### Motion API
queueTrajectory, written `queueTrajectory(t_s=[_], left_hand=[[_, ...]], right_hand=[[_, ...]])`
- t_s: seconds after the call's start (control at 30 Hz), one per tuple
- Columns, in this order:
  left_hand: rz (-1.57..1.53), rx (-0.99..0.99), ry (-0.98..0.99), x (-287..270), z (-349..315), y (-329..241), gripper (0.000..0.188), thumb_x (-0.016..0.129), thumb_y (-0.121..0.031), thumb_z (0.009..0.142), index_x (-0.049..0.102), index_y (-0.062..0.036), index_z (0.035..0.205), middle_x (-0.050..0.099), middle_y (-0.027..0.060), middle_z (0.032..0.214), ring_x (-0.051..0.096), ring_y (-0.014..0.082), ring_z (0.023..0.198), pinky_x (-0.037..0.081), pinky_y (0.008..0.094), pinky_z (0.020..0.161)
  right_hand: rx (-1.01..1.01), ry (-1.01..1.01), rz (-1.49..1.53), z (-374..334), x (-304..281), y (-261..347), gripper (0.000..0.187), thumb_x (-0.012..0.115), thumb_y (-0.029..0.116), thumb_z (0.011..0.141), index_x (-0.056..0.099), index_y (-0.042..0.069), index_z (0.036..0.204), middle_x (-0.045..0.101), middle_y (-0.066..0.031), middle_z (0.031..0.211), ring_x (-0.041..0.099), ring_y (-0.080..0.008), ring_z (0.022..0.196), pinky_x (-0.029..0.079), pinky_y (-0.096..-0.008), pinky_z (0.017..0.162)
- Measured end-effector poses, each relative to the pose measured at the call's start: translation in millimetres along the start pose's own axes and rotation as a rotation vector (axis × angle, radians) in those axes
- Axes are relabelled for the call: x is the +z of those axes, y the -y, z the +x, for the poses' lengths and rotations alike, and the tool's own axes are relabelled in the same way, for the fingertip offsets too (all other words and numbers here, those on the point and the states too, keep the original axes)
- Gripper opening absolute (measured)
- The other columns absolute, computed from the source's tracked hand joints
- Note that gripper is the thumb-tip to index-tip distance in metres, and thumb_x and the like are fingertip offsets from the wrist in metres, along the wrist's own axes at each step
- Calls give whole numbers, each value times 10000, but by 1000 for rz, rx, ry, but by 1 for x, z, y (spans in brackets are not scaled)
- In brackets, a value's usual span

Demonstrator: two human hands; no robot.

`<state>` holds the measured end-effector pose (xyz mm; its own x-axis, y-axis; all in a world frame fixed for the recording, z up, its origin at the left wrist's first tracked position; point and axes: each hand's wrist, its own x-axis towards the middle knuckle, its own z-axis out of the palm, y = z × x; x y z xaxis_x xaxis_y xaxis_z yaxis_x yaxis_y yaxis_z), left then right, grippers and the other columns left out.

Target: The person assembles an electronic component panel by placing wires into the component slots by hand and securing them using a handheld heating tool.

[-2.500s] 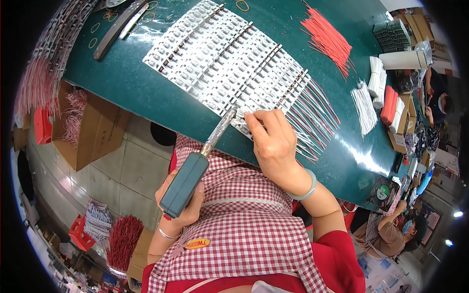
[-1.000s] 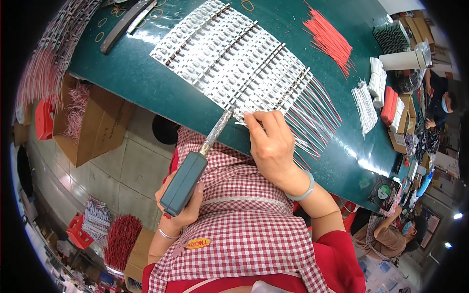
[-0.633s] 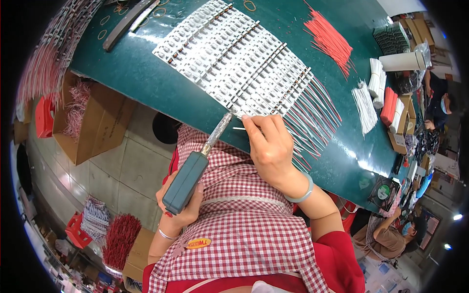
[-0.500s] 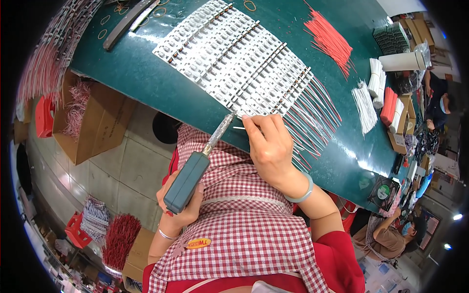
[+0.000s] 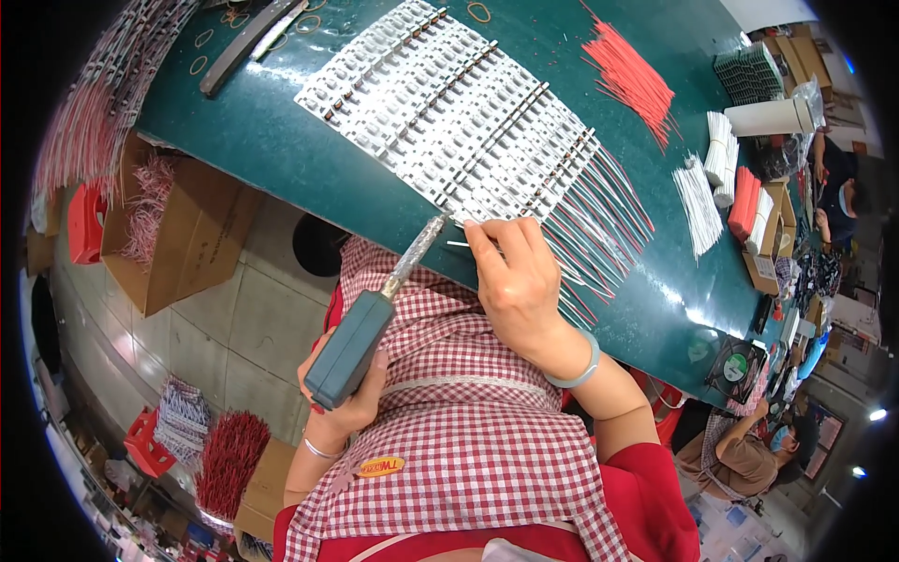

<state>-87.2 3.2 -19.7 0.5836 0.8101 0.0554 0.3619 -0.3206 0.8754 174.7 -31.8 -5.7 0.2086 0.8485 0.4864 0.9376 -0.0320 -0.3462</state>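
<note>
My left hand [image 5: 345, 403] is wrapped round the handle of a dark green soldering gun [image 5: 352, 348]. Its silvery barrel points up and right, the tip close to the near corner of a white circuit-board panel [image 5: 403, 122]. At that same corner, the thumb and fingers of my right hand [image 5: 520, 286] are pinched together. A short white wire [image 5: 457, 244] sticks out to the left from under these fingers; its other end is hidden. Thin red and white wires [image 5: 609, 215] trail from the panel's right side. Whether the tip touches the panel I cannot tell.
Loose red wires [image 5: 632, 75] and white wires [image 5: 698, 206] lie on the green table [image 5: 375, 206], with tied bundles farther right. A small black fan [image 5: 735, 368] stands near the right edge. Wired strips hang at far left above a cardboard box [image 5: 187, 234]. Co-workers sit at right.
The soldering gun and my left hand have shifted slightly to the left, the tip drawing a little away from the panel's corner. My right hand stays in place.
</note>
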Motion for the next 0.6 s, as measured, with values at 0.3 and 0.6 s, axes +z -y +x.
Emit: queueTrajectory(t_s=[0.3, 0.6], left_hand=[[-10, 48, -44, -2, -2, -3, 262, 791, -17, 822, 718, 61, 1062, 741, 152, 945, 716, 234, 752, 560, 315, 660], [-315, -205, -98, -6, 7, -6, 306, 718, 13, 918, 679, 82, 1213, 732, 139, 1128, 699, 187, 960, 561, 306, 818]], right_hand=[[24, -4, -57, -1, -9, -2, 347, 721, -69, 694, 736, -7, 1035, 665, -76, 905, 615, -235, 757, 514, -352, 622], [265, 50, -41, -34, -114, -74, 337, 640, -120, 804, 766, 62, 1059, 698, -130, 929, 688, -283, 782, 559, -378, 672]])
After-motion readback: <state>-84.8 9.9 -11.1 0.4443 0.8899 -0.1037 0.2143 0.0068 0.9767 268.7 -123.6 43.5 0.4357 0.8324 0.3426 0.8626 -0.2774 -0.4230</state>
